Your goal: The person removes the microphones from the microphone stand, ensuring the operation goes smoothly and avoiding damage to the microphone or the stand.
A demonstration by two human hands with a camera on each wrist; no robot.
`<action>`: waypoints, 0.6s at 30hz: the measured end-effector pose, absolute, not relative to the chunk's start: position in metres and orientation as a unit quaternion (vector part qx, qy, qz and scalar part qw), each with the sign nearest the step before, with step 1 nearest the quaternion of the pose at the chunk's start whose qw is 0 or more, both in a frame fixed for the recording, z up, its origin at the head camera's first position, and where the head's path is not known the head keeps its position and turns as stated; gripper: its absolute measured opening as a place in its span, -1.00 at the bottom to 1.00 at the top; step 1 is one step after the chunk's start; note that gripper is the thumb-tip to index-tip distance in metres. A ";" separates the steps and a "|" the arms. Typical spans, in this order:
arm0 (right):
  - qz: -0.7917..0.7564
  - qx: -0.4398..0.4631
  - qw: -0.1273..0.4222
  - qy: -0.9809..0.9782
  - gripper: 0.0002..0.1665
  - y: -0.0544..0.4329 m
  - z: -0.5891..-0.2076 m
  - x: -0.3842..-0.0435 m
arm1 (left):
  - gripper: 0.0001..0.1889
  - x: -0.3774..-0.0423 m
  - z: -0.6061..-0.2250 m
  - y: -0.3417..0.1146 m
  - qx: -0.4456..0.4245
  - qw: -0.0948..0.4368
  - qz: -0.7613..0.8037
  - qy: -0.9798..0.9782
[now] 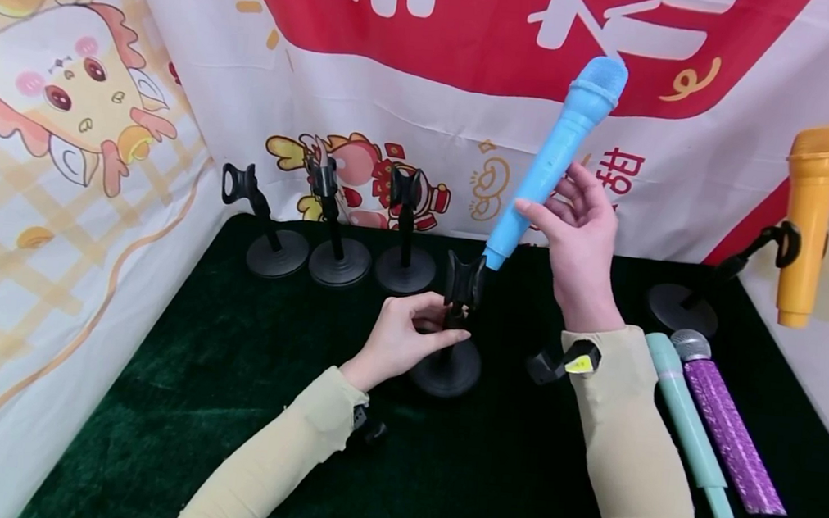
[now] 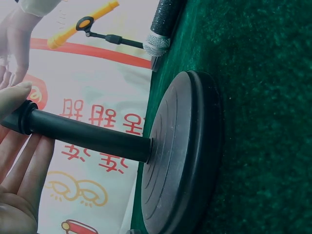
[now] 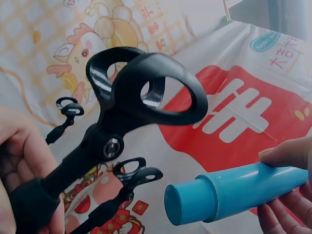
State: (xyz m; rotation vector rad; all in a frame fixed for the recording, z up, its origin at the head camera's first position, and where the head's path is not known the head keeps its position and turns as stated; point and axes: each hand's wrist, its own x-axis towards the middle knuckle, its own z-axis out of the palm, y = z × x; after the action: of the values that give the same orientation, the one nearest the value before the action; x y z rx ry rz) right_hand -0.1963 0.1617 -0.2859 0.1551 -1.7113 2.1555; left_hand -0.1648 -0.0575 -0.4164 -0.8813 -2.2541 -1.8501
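My left hand grips the upper stem of a black microphone stand, whose round base sits on the green cloth. In the right wrist view the stand's clip shows two looped jaws with nothing between them. My right hand pinches a light blue microphone around its middle, thumb on one side and fingers on the other. The microphone tilts, head up to the right, and its narrow tail end points down close beside the clip.
Several black stands with bare clips line the back left. At the right, another stand holds a yellow microphone. A mint green microphone and a purple glittery one lie on the cloth by my right forearm. A printed backdrop rises behind.
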 end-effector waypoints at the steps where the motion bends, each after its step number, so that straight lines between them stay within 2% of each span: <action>1: 0.767 0.053 0.191 -0.610 -0.22 0.163 -0.287 -0.196 | -0.78 -0.162 -0.412 -0.057 -0.285 0.046 -0.607 -0.741; 9: 0.767 0.039 0.189 -0.612 -0.23 0.174 -0.296 -0.194 | -0.79 -0.152 -0.397 -0.056 -0.276 0.039 -0.607 -0.744; 18: 0.759 0.018 0.191 -0.622 -0.21 0.188 -0.307 -0.189 | -0.76 -0.166 -0.418 -0.056 -0.276 0.040 -0.605 -0.746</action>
State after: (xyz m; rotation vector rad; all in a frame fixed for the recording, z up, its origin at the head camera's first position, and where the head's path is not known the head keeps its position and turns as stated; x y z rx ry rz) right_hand -0.1890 0.1883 -0.3072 0.0519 -1.7484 2.1323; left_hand -0.1656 -0.0561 -0.4182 -0.8440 -2.2840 -1.8548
